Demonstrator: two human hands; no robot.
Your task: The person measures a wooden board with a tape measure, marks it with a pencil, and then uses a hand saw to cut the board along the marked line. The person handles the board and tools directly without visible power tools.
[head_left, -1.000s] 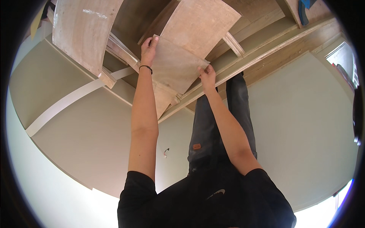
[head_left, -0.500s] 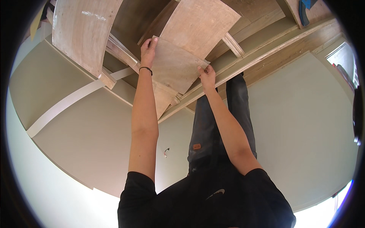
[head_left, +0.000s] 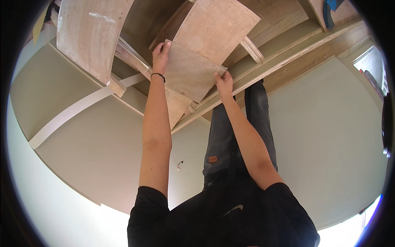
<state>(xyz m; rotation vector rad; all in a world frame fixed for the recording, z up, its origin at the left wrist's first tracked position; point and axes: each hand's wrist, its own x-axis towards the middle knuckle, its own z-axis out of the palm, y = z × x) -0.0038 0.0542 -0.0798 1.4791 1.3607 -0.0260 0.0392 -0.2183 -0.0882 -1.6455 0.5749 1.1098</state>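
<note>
Between the person's two hands lies a thin, greyish-tan wooden sheet [head_left: 187, 70], roughly four-sided, tilted with its far edge running down to the right. The left hand [head_left: 160, 53] grips its far left corner, thumb on the upper face. The right hand [head_left: 224, 84] is closed on the sheet's right-hand edge, near the far right corner, lower in view than the left. A thin black band [head_left: 158, 74] circles the left wrist.

Just past the sheet's far edge stretches a larger pinkish-tan plywood panel [head_left: 218, 31]; whether the two touch is hard to tell. Under the near end shows a pale wooden piece [head_left: 175, 107]. A long, light wooden rail [head_left: 284, 66] passes diagonally just beside the right hand. Well to the left stand a broad plywood panel with a white smear [head_left: 88, 39] and a curving white strip [head_left: 74, 111]. Toward the upper right corner sits a blue-and-dark tool [head_left: 328, 14].
</note>
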